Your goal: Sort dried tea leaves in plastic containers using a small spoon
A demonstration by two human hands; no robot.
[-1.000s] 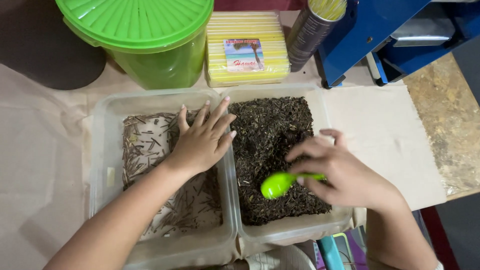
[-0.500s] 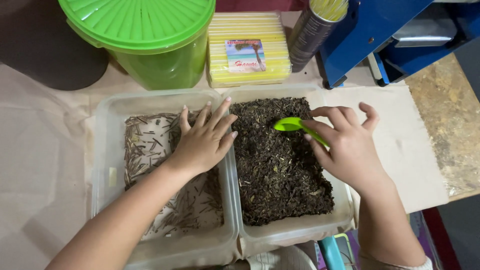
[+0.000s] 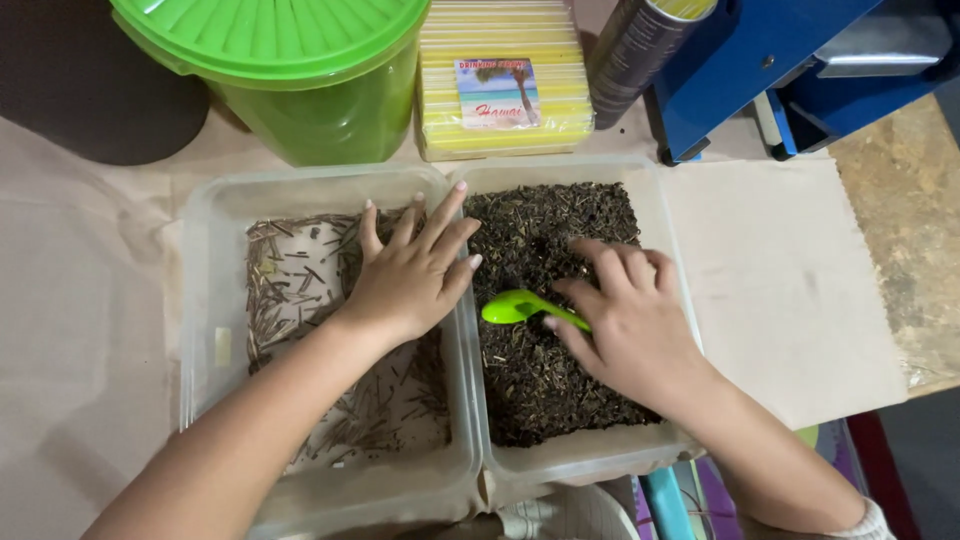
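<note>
Two clear tubs sit side by side on the desk, touching, near its front edge. The left tub (image 3: 200,300) has thin brown sticks (image 3: 290,290) spread over its floor. The right tub (image 3: 672,230) is full of dark crumbled leaves (image 3: 540,390).

There are two hands. The left hand (image 3: 405,280) lies flat and open, fingers spread, palm down on the wall where the two tubs meet, its fingertips pointing to the back edge of the desk. It holds nothing. The right hand (image 3: 625,325) is in the right tub, fingers curled around the handle of one small green spoon (image 3: 520,307). The spoon's bowl points left, low over the leaves, close to the middle wall and just below the left hand's fingertips.

At the back edge there is one big green bucket (image 3: 320,110) with a round green lid (image 3: 270,35), behind the left tub. Beside it, behind the right tub, is one flat yellow pack (image 3: 505,125) of thin yellow straws, with a small square label (image 3: 497,92) on top showing blue sky and a palm tree. Next to that leans one dark tube (image 3: 640,50) with a yellow top. One blue machine (image 3: 740,55) stands at the back right corner. One pale sheet of paper (image 3: 790,290) lies flat to the right of the tubs, and bare speckled board (image 3: 900,260) shows at the right edge.
</note>
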